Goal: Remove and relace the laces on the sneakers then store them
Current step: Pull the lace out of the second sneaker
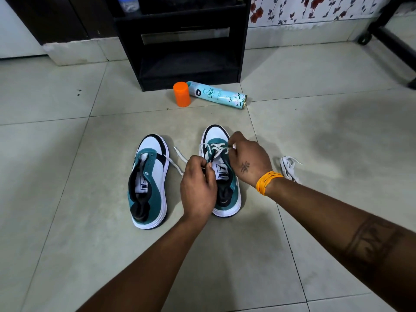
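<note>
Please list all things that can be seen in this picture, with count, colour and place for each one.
sneakers: two, teal, white and black, side by side on the floor; left one unlaced, right one partly laced.
lace in right sneaker: one, white.
loose lace: one, white, on floor right of the sneakers.
spray can: one, light blue, lying before the cabinet.
cap: one, orange, upright beside the can.
cabinet: one, black, against the wall.
left hand: pinches lace.
right hand: pinches lace; orange wristband.
</note>
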{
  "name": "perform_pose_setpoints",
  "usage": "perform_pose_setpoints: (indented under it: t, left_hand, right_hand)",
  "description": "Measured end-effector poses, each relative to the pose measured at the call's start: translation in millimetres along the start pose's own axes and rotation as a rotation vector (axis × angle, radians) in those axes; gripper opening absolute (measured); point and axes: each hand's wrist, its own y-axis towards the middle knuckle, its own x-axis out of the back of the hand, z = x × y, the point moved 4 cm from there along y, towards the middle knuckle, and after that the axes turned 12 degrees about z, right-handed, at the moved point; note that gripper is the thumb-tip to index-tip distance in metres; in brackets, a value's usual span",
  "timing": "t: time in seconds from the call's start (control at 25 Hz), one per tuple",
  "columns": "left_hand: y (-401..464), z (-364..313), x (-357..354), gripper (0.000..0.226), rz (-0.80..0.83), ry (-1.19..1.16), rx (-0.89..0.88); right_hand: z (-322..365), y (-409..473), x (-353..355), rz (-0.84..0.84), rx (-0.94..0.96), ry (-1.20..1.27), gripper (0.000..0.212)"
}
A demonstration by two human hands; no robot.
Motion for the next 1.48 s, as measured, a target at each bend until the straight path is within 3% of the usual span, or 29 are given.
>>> perform_pose_setpoints:
  t: [0.08,0.16,0.24,0.36,0.4,0.48,0.56,0.64,0.72,0.84,0.92,1.0,1.08,1.16,1.24,1.36,1.4,1.48]
  left_hand:
    - [1.0,1.4,0.3,0.009,-0.004,0.001,-0.016]
    - [0.3,1.2,0.1,0.008,-0.012,0.003,-0.022]
    - [-1.2,-0.3,-0.2,0.008,-0.015,-0.007,-0.022]
    - [-2.5,-1.2,-1.0,0.009,-0.01,-0.011,-0.027]
    - [-2.6,-1.1,-1.0,0.009,-0.011,-0.01,-0.029]
    - [-1.2,0.2,-0.5,0.009,-0.014,-0.015,-0.027]
    - [-1.2,0.9,-0.7,0.01,-0.012,-0.019,-0.039]
    - [-1.6,1.0,-0.3,0.01,-0.011,-0.029,-0.035]
    - [-2.2,1.0,-0.8,0.01,-0.009,-0.04,-0.031]
    - [-1.6,0.9,-1.1,0.01,0.002,-0.043,-0.01]
    - [-2.0,0.7,-0.6,0.01,0.004,-0.053,-0.001]
    - [-1.4,1.3,-0.5,0.01,0.005,-0.049,0.002]
    - [-0.8,1.4,-1.7,0.009,0.002,-0.043,-0.004]
    - [-1.3,0.6,-2.4,0.009,0.001,-0.049,0.0]
    - [-1.8,-0.1,-2.4,0.009,0.002,-0.049,0.001]
    - [-1.8,0.2,-2.0,0.009,0.002,-0.048,-0.002]
    - [-1.8,-0.1,-1.8,0.009,0.0,-0.048,-0.002]
    - [-1.8,0.0,-1.7,0.01,0.001,-0.047,-0.005]
  right_hand:
    - [12.9,-3.2,3.1,0.016,0.171,-0.358,0.029]
    - [17.9,-2.8,5.0,0.025,0.249,-0.55,0.026]
    - [7.0,0.1,4.2,-0.004,0.158,-0.424,0.021]
    - [-23.2,5.3,1.3,-0.057,-0.188,0.31,0.01]
    - [-25.0,4.7,-0.6,-0.05,-0.245,0.413,0.011]
    - [-14.8,2.4,2.0,-0.022,-0.135,0.26,0.019]
    - [3.6,-2.2,6.1,-0.017,0.082,-0.204,0.031]
    - [14.6,-5.2,6.8,-0.019,0.204,-0.463,0.023]
    - [8.5,-5.9,4.2,-0.047,0.149,-0.372,0.017]
    - [-28.4,-0.1,7.5,-0.126,-0.223,0.167,0.018]
    - [-40.8,-0.1,7.9,-0.093,-0.333,0.325,0.017]
    - [-28.3,-3.7,10.2,-0.091,-0.146,0.188,0.022]
    - [-7.7,-5.9,9.8,-0.042,0.087,-0.102,0.031]
    - [5.4,-5.3,3.6,0.018,0.212,-0.331,0.027]
    - [0.1,-2.4,2.9,-0.018,0.143,-0.358,0.019]
    - [-30.3,-0.1,10.2,-0.087,-0.175,0.028,0.017]
    - [-33.7,-0.9,10.4,-0.077,-0.202,0.105,0.017]
    - [-21.5,-2.3,11.8,-0.056,-0.08,0.019,0.02]
